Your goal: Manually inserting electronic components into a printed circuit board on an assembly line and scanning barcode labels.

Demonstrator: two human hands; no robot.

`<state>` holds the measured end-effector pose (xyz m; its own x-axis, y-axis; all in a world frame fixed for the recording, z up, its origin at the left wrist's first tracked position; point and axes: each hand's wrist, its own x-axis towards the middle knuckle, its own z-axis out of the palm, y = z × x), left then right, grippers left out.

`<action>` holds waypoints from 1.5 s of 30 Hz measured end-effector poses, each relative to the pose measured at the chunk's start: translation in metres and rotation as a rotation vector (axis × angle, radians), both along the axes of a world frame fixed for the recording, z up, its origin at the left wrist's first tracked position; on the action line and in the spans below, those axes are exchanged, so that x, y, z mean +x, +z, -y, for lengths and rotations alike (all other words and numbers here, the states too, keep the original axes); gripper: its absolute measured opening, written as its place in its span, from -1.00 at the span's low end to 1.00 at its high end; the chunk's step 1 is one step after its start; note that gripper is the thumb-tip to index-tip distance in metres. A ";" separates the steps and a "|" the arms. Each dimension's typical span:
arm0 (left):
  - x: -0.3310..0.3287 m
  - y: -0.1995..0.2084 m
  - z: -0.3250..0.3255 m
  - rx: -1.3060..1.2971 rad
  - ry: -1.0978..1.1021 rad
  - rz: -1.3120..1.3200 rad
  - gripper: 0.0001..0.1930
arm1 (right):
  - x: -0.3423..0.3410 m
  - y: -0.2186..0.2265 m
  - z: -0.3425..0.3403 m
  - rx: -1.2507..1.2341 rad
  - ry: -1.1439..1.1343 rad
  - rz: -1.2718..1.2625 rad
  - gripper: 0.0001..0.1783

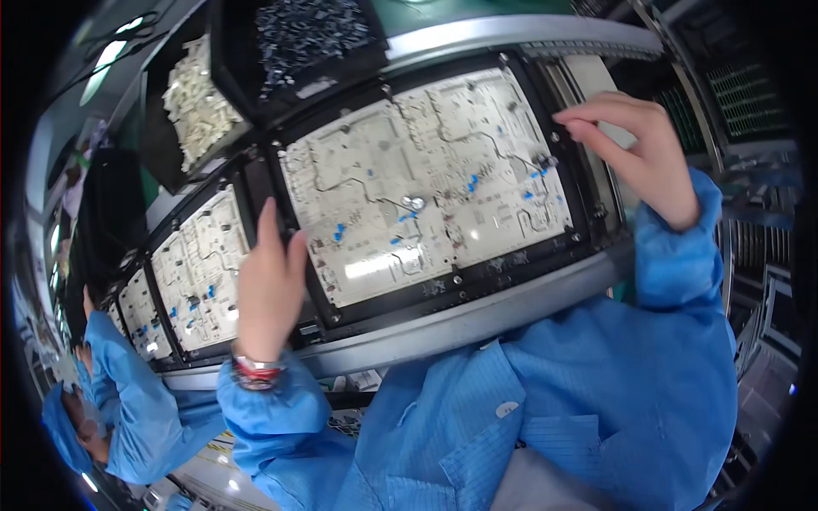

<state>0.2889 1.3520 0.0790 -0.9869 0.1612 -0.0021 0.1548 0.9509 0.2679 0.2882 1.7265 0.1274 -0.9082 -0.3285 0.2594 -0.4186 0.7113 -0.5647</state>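
Note:
A white circuit board (375, 153) lies in a black frame in front of me, dotted with small blue parts and dark wire-like traces. My left hand (268, 298) is at the frame's left side, index finger and thumb stretched out and apart, with nothing seen in it. Beyond the frame's right edge, my right hand (643, 153) is raised with thumb and index finger brought together at the tips. Whatever the pinch may hold is too small to make out. Both arms wear blue sleeves, and a red band circles my left wrist.
Farther left on the line sits another white board (200, 268) in its frame. Black bins behind hold white parts (196, 106) and dark parts (311, 38). A metal rail (477, 311) runs along the near side. At far left, a co-worker in blue (141, 400) reaches toward the line.

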 end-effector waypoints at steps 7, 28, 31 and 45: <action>0.010 -0.025 -0.031 -0.018 -0.153 -0.138 -0.46 | -0.069 0.007 0.080 -0.113 0.340 -0.371 -0.84; -0.177 0.008 0.073 -0.191 -0.229 -0.212 -0.90 | -0.184 -0.052 0.193 0.693 0.117 -0.562 -0.89; -0.178 0.016 0.067 -0.088 -0.191 -0.131 -0.90 | -0.220 -0.066 0.181 0.381 0.395 -0.392 -0.88; -0.171 0.014 0.086 0.223 -0.185 -0.027 -0.71 | -0.194 -0.028 0.167 0.283 0.467 -0.217 -0.85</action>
